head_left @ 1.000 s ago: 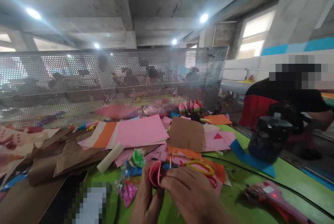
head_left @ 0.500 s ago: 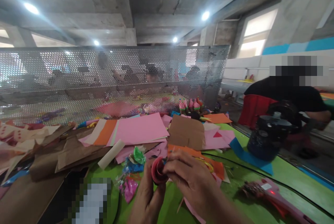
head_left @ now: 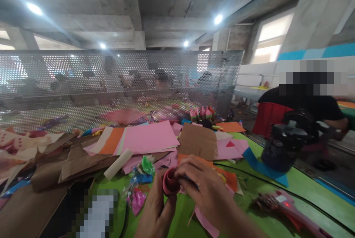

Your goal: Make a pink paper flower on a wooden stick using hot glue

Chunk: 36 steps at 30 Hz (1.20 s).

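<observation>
Both my hands meet low in the middle over a green table (head_left: 294, 190). My left hand (head_left: 155, 212) and my right hand (head_left: 206, 190) pinch a small rolled pink paper piece (head_left: 169, 182) between their fingers. The roll's open end faces the camera, its rim showing above my left thumb. A thin wooden stick (head_left: 192, 216) pokes out below my right hand. A strip of pink paper (head_left: 206, 227) lies under my right wrist. The scissors that lay behind the roll are hidden by my right hand.
Pink sheets (head_left: 149, 138), orange paper (head_left: 112, 141), brown cardboard (head_left: 198, 141) and a white paper roll (head_left: 118, 164) litter the table. A pink glue gun (head_left: 288, 208) with its black cord lies right. A dark jar (head_left: 277, 147) stands beside a seated person (head_left: 310, 106). A perforated metal screen (head_left: 111, 86) stands behind.
My right hand has risen and closed over the pink roll, covering the yellow-handled scissors behind it. The roll has turned a little between my fingers.
</observation>
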Motion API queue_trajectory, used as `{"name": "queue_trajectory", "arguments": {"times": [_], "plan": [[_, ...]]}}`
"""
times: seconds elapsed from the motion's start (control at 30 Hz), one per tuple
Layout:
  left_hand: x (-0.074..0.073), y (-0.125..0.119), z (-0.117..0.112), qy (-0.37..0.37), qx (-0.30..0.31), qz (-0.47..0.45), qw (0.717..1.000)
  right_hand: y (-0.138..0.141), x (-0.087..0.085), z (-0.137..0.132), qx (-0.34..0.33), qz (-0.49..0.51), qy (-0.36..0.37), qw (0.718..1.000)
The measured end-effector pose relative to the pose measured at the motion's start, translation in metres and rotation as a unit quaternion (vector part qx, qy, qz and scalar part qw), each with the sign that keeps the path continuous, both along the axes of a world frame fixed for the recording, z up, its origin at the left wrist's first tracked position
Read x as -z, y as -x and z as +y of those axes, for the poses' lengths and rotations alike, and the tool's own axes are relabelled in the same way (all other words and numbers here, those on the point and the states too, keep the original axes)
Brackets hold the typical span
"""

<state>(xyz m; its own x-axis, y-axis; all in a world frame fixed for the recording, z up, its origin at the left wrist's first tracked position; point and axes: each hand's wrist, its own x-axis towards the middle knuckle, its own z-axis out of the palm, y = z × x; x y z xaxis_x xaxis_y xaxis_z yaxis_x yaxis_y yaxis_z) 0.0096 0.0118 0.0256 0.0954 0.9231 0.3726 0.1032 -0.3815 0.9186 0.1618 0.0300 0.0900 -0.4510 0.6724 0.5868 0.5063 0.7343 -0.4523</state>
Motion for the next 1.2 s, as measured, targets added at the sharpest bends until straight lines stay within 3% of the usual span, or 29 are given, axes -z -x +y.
{"name": "queue_trajectory", "arguments": {"times": [0.23,0.67,0.97,1.2], "plan": [[0.0026,-0.0015,0.0004,0.023,-0.022,-0.006,0.999,-0.0022,0.0018,-0.0001,-0.012,0.015,0.011,1.000],[-0.0011,-0.0027,0.0012,-0.021,-0.046,0.028,0.998,-0.0028,0.0034,-0.0046,-0.003,0.030,0.040,0.999],[0.0041,-0.0003,0.0011,-0.025,-0.025,0.035,0.999,-0.0008,0.0040,-0.0021,-0.002,0.028,0.053,0.998],[0.0014,-0.0027,0.0013,-0.035,-0.062,0.024,0.997,-0.0055,-0.0006,-0.0040,0.005,0.075,0.076,0.994]]}}
